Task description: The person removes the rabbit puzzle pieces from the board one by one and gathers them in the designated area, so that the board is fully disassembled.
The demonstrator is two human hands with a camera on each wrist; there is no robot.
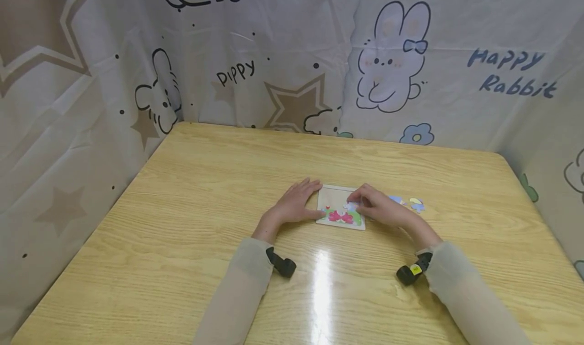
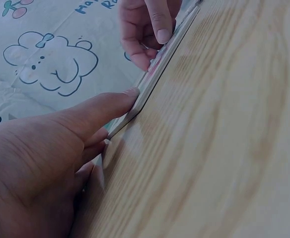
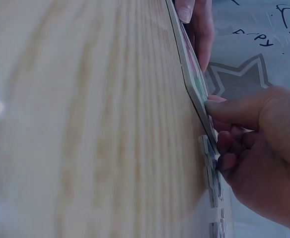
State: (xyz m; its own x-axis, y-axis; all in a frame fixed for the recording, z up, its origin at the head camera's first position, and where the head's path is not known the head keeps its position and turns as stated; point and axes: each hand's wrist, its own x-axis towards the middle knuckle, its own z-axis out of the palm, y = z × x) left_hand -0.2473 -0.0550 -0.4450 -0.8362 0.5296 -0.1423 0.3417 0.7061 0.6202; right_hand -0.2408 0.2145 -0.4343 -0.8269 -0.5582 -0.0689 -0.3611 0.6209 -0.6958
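A small jigsaw board (image 1: 329, 197) with a pale raised rim lies on the table. Its lower part holds pieces in green and pink-red (image 1: 341, 217); bare backing shows above. My left hand (image 1: 294, 203) rests along the board's left side, fingers stretched toward the far corner and thumb (image 2: 127, 94) on the near rim. My right hand (image 1: 380, 207) is over the board's right side, thumb and forefinger pinching a light blue and white puzzle piece (image 1: 350, 206) at the row's upper edge. In the right wrist view, the thumb (image 3: 217, 109) is at the rim and the other fingers curl under.
Loose puzzle pieces (image 1: 417, 204) lie right of the board, one partly behind the right hand; their edges (image 3: 209, 173) show in the right wrist view. The wooden table (image 1: 205, 182) meets a printed cloth (image 1: 292, 45) at the back and sides. Both wrists wear black cameras.
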